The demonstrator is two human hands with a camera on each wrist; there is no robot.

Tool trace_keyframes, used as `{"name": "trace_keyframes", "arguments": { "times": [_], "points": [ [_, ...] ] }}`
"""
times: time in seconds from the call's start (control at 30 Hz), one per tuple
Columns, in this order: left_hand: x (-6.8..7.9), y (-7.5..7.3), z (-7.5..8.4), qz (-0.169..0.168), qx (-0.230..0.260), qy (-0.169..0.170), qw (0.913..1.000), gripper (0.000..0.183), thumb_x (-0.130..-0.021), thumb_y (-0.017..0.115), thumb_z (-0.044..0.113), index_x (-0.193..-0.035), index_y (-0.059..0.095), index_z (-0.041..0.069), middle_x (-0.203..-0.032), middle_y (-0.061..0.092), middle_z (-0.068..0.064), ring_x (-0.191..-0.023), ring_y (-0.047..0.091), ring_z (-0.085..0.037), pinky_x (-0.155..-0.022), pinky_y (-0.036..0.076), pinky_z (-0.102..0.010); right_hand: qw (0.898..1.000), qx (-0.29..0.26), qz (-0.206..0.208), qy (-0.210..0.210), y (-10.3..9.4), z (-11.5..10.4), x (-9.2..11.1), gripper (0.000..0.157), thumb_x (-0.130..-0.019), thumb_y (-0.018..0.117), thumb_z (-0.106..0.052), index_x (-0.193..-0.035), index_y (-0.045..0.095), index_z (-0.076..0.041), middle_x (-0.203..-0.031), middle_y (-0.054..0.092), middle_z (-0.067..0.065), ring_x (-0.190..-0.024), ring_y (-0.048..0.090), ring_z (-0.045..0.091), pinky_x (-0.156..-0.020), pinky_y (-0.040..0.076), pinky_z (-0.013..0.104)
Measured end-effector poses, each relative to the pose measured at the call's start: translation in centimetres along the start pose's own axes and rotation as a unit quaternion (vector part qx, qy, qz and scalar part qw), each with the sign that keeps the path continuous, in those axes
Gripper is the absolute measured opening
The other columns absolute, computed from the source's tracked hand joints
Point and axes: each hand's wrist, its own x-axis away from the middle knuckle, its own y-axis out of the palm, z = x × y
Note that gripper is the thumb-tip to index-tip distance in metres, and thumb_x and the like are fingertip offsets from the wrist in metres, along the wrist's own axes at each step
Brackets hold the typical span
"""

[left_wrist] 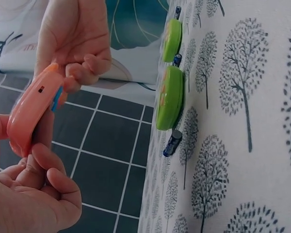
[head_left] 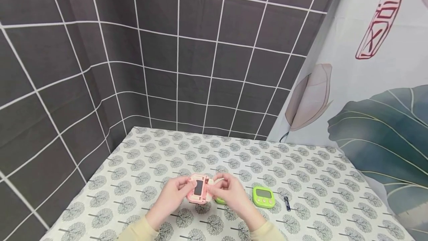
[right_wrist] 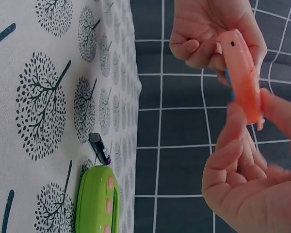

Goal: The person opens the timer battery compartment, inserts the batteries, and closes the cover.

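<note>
A pink digital timer (head_left: pixel 198 189) is held up over the table between both hands, a dark rectangle and an open slot on the face toward me. My left hand (head_left: pixel 172 196) pinches its left edge, thumb on that face. At the other edge, by a pale flap, my right hand (head_left: pixel 230 193) grips it with thumb and fingers. Edge-on, the timer's rounded side (left_wrist: pixel 36 107) appears in the left wrist view, with a bit of blue on its far face. The right wrist view shows the same side (right_wrist: pixel 242 77) between the two hands.
A green timer (head_left: pixel 263 197) lies screen up on the tree-print cloth (head_left: pixel 214 159), right of my hands. Another green timer (head_left: pixel 219 200) is mostly hidden behind my right hand. A dark battery (head_left: pixel 287 203) lies at the right; another battery (left_wrist: pixel 172 143) is beside a green timer.
</note>
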Motion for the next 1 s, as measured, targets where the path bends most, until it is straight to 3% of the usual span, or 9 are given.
{"name": "trace_keyframes", "arguments": {
  "times": [0.17,0.37,0.73,1.0],
  "points": [
    [0.01,0.10,-0.17,0.004,-0.002,-0.001,1.0000,0.033,-0.093,0.059,0.022,-0.110,0.064,-0.005,-0.091,0.072,-0.017,-0.076,0.066,-0.015,-0.074,0.049,-0.026,1.000,-0.029,0.004,-0.002,-0.03,-0.04,0.04,0.045,-0.079,0.075,-0.011,-0.114,0.049,0.000,-0.073,0.062,0.002,-0.060,0.055,0.010,-0.055,0.050,0.021],
    [-0.09,0.13,-0.41,0.002,0.011,-0.010,0.9999,0.034,-0.093,0.058,0.022,-0.111,0.063,-0.006,-0.092,0.071,-0.018,-0.073,0.066,-0.015,-0.069,0.050,-0.023,0.998,-0.061,-0.005,-0.001,0.22,-0.17,0.16,0.036,-0.079,0.072,-0.002,-0.111,0.055,0.001,-0.073,0.060,0.001,-0.058,0.056,0.009,-0.056,0.053,0.022],
    [-0.01,-0.13,-0.76,0.004,0.002,-0.009,1.0000,0.038,-0.092,0.059,0.024,-0.116,0.061,-0.006,-0.094,0.071,-0.017,-0.072,0.066,-0.014,-0.068,0.052,-0.023,0.996,-0.087,-0.014,-0.002,0.13,-0.24,0.26,0.030,-0.081,0.069,-0.001,-0.107,0.055,0.007,-0.071,0.061,0.001,-0.057,0.056,0.007,-0.055,0.051,0.020],
    [0.06,-0.60,-0.87,0.031,-0.029,-0.004,0.9991,0.038,-0.092,0.060,0.026,-0.115,0.063,-0.004,-0.093,0.072,-0.011,-0.082,0.068,-0.016,-0.088,0.051,-0.037,0.997,-0.069,-0.038,0.004,0.09,0.14,0.44,0.031,-0.081,0.070,-0.003,-0.103,0.054,0.012,-0.068,0.064,0.004,-0.056,0.057,0.008,-0.055,0.051,0.020]
  ]
}}
